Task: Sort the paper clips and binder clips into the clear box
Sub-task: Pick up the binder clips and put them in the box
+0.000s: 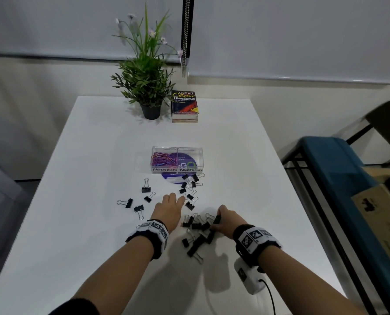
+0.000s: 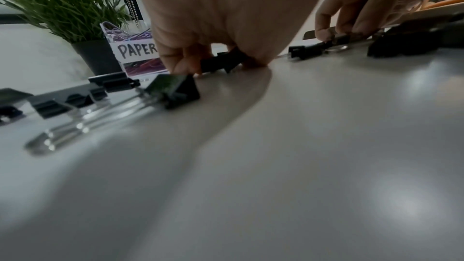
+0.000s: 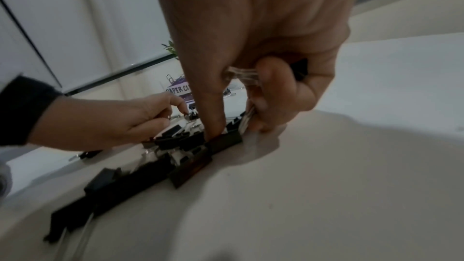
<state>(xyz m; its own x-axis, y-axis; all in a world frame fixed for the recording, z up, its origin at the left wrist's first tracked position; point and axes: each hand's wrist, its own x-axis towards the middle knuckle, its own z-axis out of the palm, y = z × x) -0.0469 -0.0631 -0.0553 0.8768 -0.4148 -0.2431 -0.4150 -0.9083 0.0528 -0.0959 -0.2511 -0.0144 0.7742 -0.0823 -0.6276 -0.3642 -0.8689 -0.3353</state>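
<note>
The clear box (image 1: 189, 153) stands mid-table, with coloured paper clips (image 1: 163, 159) in its left compartment, labelled PAPER CLIPS. Black binder clips lie loose in front of it (image 1: 190, 186), to the left (image 1: 145, 189), and in a pile (image 1: 197, 235) near me. My left hand (image 1: 178, 198) reaches down between the groups and pinches one binder clip (image 2: 222, 61) on the table. My right hand (image 1: 217, 220) is at the pile's right edge. It grips binder clips (image 3: 300, 66) in its curled fingers while its forefinger touches a clip (image 3: 226, 139) on the pile.
A potted plant (image 1: 147, 87) and a stack of books (image 1: 184, 108) stand at the table's far edge. A purple round sheet (image 1: 173, 179) lies under the box. A blue bench (image 1: 339, 169) with a cardboard box (image 1: 380, 214) is to the right.
</note>
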